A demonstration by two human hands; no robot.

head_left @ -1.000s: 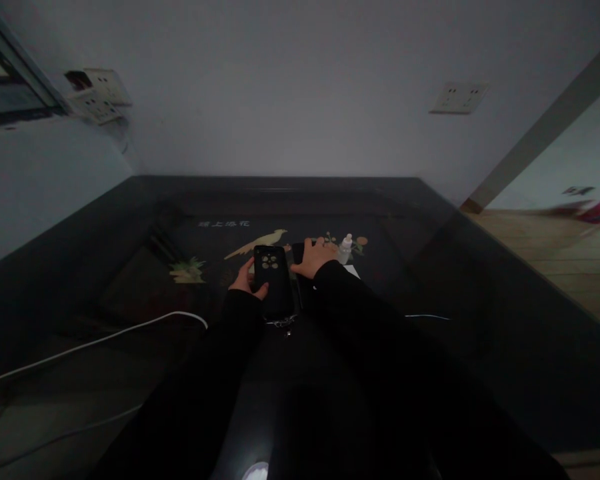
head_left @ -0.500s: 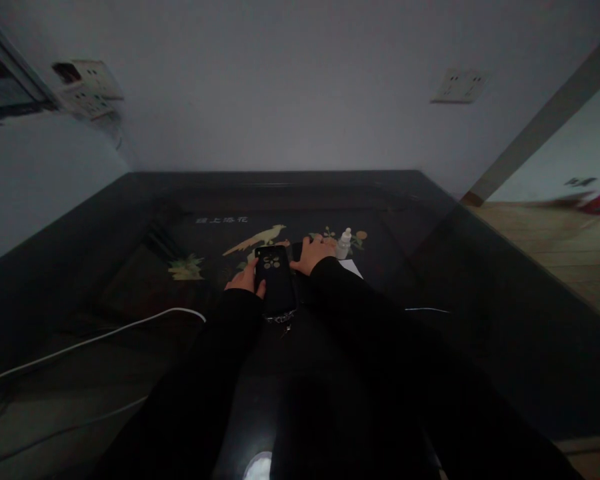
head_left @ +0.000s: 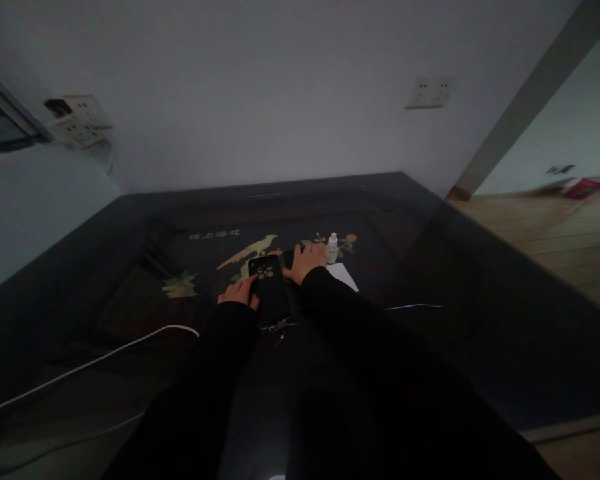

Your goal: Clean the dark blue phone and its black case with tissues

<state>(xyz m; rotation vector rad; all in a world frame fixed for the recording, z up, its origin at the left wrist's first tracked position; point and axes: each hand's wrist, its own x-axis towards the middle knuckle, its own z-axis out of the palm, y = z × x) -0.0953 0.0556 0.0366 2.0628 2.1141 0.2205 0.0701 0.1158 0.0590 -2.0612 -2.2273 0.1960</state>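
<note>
A black phone point(head_left: 273, 297) lies back up on the dark table, its round camera cluster near the top. A beaded or chain-like charm point(head_left: 275, 325) trails from its lower end. My left hand point(head_left: 239, 291) rests against the phone's left edge, thumb and fingers spread. Just right of the phone, my right hand point(head_left: 306, 261) lies with fingers apart over a dark flat object point(head_left: 291, 257), mostly hidden beneath it; its kind is hard to make out. Close to the right fingertips stands a small white dropper bottle point(head_left: 332, 249). White paper point(head_left: 343, 275) sits beside my right sleeve.
The glossy black table point(head_left: 180, 200) has a painted bird point(head_left: 250, 251) and flowers. A white cable point(head_left: 105, 357) runs in from the left; a thin white line point(head_left: 414, 307) lies at right. Wall sockets point(head_left: 430, 92) are behind.
The camera view has turned slightly, so the table and things on it appear shifted left and a little down. Both hands keep their places at the phone and the dark flat object.
</note>
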